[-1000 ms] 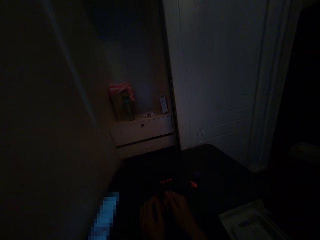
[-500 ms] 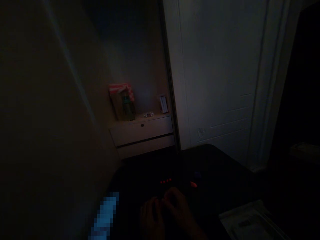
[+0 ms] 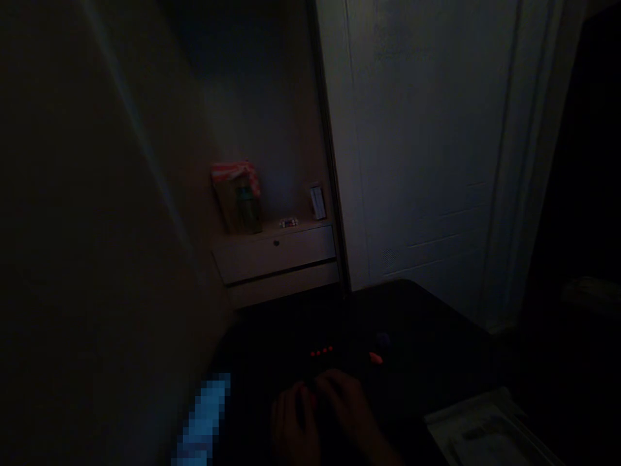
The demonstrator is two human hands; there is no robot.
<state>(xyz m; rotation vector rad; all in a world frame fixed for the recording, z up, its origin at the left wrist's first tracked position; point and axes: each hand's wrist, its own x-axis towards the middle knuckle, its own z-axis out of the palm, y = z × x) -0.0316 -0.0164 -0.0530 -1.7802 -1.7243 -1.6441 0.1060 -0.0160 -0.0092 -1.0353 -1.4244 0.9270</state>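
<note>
Both hands are close together over the dark table, dim and low in the view. My left hand has its fingers bent, closed on a small red lump that shows at the fingertips. To its right, my right hand lies with its fingers loosely curved and apart, its fingertips close to the lump. Several small red balls form a short row just beyond the hands. A larger orange-red lump lies to the right, with a dark bluish-purple lump behind it.
A pale flat item, hard to make out, lies at the lower right. Behind the table stand a drawer unit bearing a green bottle and a red-striped bag, and a white door. A bright bluish blurred patch shows at lower left.
The right fingers have drawn slightly off the left fingertips, and more of the red lump shows between the hands. The row of balls stays put.
</note>
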